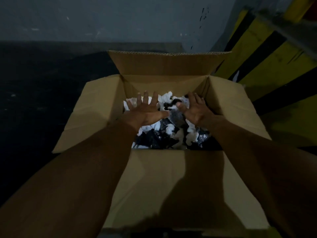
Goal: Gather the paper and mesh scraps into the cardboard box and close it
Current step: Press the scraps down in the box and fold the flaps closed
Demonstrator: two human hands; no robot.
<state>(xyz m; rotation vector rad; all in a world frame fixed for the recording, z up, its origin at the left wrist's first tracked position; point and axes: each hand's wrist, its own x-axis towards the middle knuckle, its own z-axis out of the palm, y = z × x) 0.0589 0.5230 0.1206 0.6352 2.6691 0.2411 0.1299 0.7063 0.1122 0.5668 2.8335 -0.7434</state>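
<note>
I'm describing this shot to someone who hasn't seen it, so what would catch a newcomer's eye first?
The open cardboard box fills the middle of the view, all four flaps spread out. Inside it lies a heap of white and dark scraps, with the left hand and the right hand spread open above the heap, holding nothing. Yellow and black diagonal stripes stand out at the upper right.
</note>
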